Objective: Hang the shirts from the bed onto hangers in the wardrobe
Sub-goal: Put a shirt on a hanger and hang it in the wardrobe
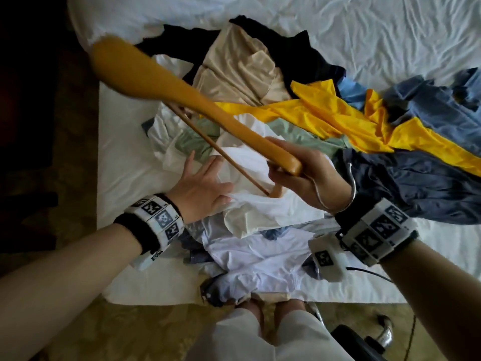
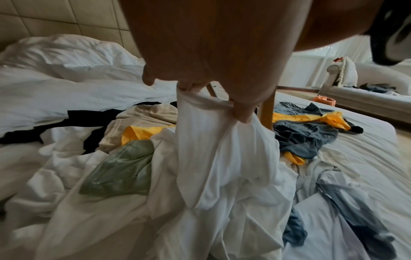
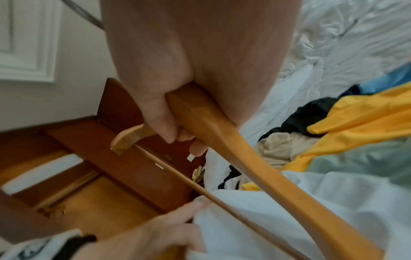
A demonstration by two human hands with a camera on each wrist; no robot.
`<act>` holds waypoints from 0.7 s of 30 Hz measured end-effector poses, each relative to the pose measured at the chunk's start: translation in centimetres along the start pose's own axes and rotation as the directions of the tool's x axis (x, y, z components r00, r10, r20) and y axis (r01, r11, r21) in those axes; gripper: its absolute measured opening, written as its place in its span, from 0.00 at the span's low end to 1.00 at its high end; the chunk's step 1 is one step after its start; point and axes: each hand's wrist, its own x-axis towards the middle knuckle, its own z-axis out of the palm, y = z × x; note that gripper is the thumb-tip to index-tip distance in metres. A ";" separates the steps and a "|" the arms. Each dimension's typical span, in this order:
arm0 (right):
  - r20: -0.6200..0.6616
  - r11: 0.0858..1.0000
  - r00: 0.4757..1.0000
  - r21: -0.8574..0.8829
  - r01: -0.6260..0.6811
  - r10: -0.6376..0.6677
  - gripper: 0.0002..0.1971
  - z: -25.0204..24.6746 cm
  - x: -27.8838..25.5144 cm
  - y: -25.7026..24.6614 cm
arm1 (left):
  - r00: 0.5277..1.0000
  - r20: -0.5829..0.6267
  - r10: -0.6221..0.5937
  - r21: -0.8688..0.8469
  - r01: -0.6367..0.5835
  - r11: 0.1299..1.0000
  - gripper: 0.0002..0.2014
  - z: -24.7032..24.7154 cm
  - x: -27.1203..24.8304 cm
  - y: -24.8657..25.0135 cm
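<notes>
Wooden hanger [image 1: 182, 105] in your right hand [image 1: 307, 175]: your fingers are wrapped around its middle, where the metal hook [image 1: 338, 188] curls back over your wrist, and one arm slants up and away over the clothes. Your left hand [image 1: 200, 188] pinches a fold of the white shirt [image 2: 222, 149] between thumb and fingertips and lifts it off the heap, just below the hanger's lower bar. Yellow, green, beige, black and blue garments lie jumbled around it on the white bed [image 1: 390, 35].
</notes>
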 end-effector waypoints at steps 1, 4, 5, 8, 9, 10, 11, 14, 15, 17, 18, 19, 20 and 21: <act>0.035 0.999 0.999 -0.036 -0.009 0.010 0.26 -0.6 -0.2 0.5 | 1.000 0.020 -0.011 0.010 0.011 1.000 0.19 0.0 -0.3 -0.4; 0.105 0.985 0.992 -0.164 -0.055 0.073 0.27 -3.1 -1.1 1.7 | 1.000 0.008 -0.009 -0.053 0.009 0.999 0.16 0.1 -1.4 -1.4; 0.108 0.976 0.990 -0.208 -0.066 0.089 0.28 -3.7 -1.6 2.0 | 1.000 -0.019 0.020 -0.054 -0.021 0.998 0.16 0.3 -1.8 -1.5; 0.092 0.956 0.985 -0.269 -0.119 0.148 0.29 -4.5 -2.8 2.4 | 0.994 -0.094 0.064 -0.043 -0.069 0.997 0.16 0.6 -2.0 -1.0; 0.080 0.950 0.979 -0.271 -0.157 0.185 0.29 -4.5 -3.3 2.5 | 0.991 -0.119 0.057 -0.067 -0.065 0.996 0.16 0.7 -1.9 -0.7; 0.064 0.940 0.973 -0.281 -0.194 0.220 0.29 -4.5 -3.8 2.7 | 0.987 -0.155 0.044 -0.098 -0.059 0.993 0.17 0.7 -2.0 -0.7; 0.053 0.932 0.969 -0.289 -0.218 0.242 0.29 -4.6 -4.4 3.0 | 0.979 -0.198 0.037 -0.116 -0.061 0.991 0.16 0.8 -2.1 -0.9; 0.054 0.926 0.966 -0.300 -0.228 0.255 0.29 -5.2 -6.3 3.8 | 0.955 -0.291 0.064 -0.076 -0.090 0.993 0.08 1.8 -2.8 -2.5; 0.068 0.922 0.963 -0.312 -0.229 0.262 0.28 -5.4 -6.9 4.0 | 0.955 -0.288 0.070 -0.063 -0.092 0.994 0.08 2.0 -3.1 -3.0; 0.107 0.916 0.955 -0.329 -0.229 0.277 0.27 -5.5 -7.8 4.3 | 0.960 -0.266 0.088 -0.051 -0.105 0.993 0.07 2.0 -3.5 -3.9; 0.126 0.917 0.950 -0.324 -0.233 0.285 0.26 -5.4 -8.1 4.4 | 0.960 -0.263 0.097 -0.050 -0.114 0.992 0.06 1.8 -3.7 -4.3; 0.136 0.919 0.946 -0.313 -0.240 0.294 0.26 -5.4 -8.3 4.5 | 0.958 -0.266 0.107 -0.051 -0.125 0.991 0.05 1.6 -3.8 -4.8; 0.145 0.922 0.945 -0.304 -0.241 0.294 0.26 -5.3 -8.4 4.7 | 0.955 -0.269 0.122 -0.050 -0.140 0.989 0.05 1.3 -3.9 -5.1; 0.140 0.918 0.945 -0.314 -0.242 0.297 0.27 -5.2 -8.3 5.1 | 0.952 -0.271 0.142 -0.043 -0.160 0.986 0.06 0.9 -4.0 -5.4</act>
